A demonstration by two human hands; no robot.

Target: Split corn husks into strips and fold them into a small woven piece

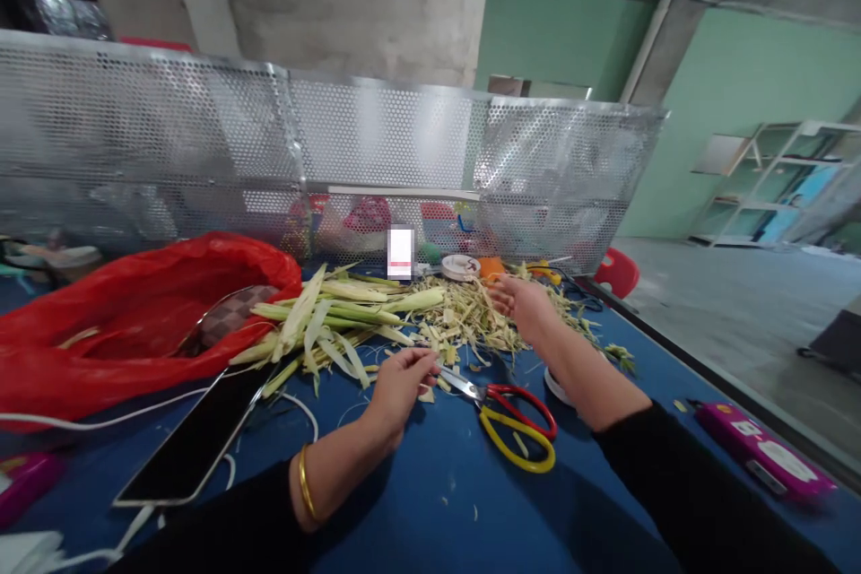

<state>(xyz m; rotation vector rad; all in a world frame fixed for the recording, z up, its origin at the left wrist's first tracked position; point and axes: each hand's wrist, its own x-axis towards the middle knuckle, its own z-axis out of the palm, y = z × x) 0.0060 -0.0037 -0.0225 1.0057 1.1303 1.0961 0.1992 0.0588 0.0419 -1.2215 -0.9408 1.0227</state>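
My left hand [402, 386], with a gold bangle at the wrist, is closed in a pinch just beside the blade tips of the scissors [464, 384]. What its fingertips hold, if anything, is too small to make out. The scissors lie on the blue table, with one red and one yellow handle. Over the right part of a heap of dry, shredded plant strips [464, 323], my right hand [523, 300] reaches with its fingers stretched out and apart. Long pale-green stalks and husk-like leaves [350, 305] lie left of the heap.
A red plastic bag [87, 323] stands open at the left, near a black-screened phone [195, 439] on a white cable. A white tape roll [461, 266] sits behind the heap. A purple box [763, 453] lies right. Perforated metal panels [383, 134] edge the table's back.
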